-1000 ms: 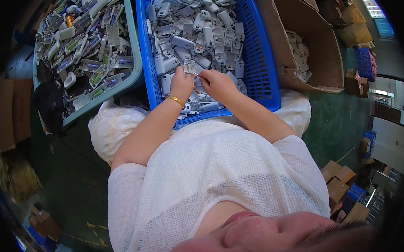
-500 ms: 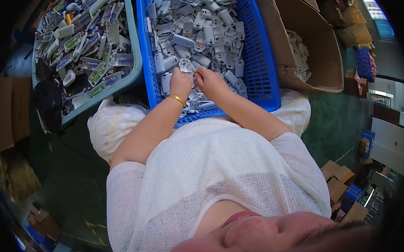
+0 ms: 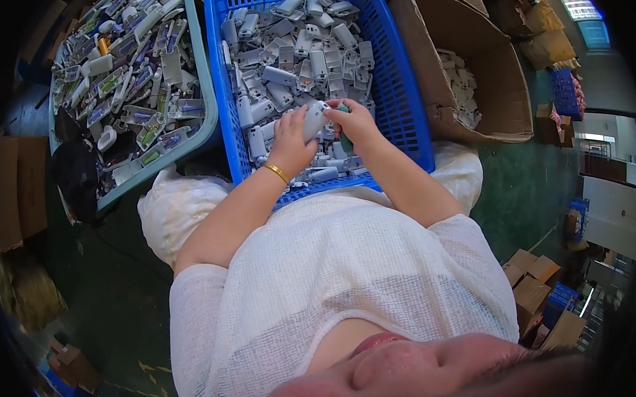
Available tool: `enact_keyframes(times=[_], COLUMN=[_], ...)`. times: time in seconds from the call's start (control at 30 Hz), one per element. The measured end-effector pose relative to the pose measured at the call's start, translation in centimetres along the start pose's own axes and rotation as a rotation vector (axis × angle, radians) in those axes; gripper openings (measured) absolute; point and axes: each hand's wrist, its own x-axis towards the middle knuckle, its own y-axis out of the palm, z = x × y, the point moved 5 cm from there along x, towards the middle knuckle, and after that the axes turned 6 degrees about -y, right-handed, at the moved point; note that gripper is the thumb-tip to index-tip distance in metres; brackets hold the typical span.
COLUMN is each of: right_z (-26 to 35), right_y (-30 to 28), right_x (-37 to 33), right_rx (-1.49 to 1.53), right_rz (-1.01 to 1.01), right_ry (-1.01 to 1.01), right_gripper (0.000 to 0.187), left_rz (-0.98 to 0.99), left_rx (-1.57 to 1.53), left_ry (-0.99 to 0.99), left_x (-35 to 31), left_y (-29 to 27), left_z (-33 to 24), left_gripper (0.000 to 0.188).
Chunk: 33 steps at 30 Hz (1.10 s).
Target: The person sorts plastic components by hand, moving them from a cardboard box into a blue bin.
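My left hand (image 3: 291, 141) is closed round a white plastic casing (image 3: 315, 122), its rounded outer side turned up. My right hand (image 3: 355, 122) is closed on a green-handled tool (image 3: 344, 111), and its fingertips meet the casing's right end. The tool's tip is hidden, so I cannot tell its exact kind. Both hands are over the near part of a blue plastic basket (image 3: 418, 125), which is heaped with similar white casings (image 3: 280, 75), some lying open side up.
At the left, a pale green tub (image 3: 207, 82) holds many opened casings with green and purple parts. A dark cloth or bag (image 3: 75, 168) hangs over its near edge. An open cardboard box (image 3: 496, 88) with white pieces stands right of the basket. White sacks (image 3: 178, 206) lie beside my arms.
The piece in my left hand showed its open inside before; now a smooth outer side faces up. The green-handled tool has come into view in my right hand, which has moved right.
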Motion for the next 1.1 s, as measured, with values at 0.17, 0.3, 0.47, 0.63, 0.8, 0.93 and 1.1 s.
enact_keyframes(times=[0.17, 0.3, 0.47, 0.63, 0.8, 0.93, 1.1], right_z=[11.9, 19.9, 17.0, 2.5, -10.3, -10.6, -11.8], right_y=[-8.6, -15.6, -16.0, -6.9, -7.8, -7.4, -7.7], right_x=[-1.5, -4.5, -1.0, 5.3, 10.2, 9.0, 8.9], right_rx=[0.032, -0.26, -0.621, -1.175, -1.74, -1.74, -1.753], right_rz=[-0.337, -0.785, -0.627, 0.096, 0.365, 0.265, 0.271], right_ry=[-0.617, -0.989, -1.085, -0.318, 0.038, 0.056, 0.015], right_gripper=[0.027, 0.036, 0.036, 0.037, 0.035, 0.029, 0.036], left_rz=[-0.089, 0.044, -0.031, -0.019, 0.013, 0.084, 0.104], left_rx=[-0.09, -0.151, -0.276, -0.33, -0.306, -0.349, -0.379], left_ry=[-0.04, -0.328, -0.414, -0.574, -0.616, -0.666, -0.66], left_x=[0.0, 0.4, 0.7, 0.6, 0.1, -0.2, 0.1], left_y=[-0.8, 1.0, 1.3, 1.4, 1.9, 2.3, 2.6], left_z=[0.1, 3.7, 5.0, 5.8, 6.9, 6.4, 6.3], left_gripper=[0.069, 0.064, 0.051, 0.042, 0.043, 0.046, 0.045])
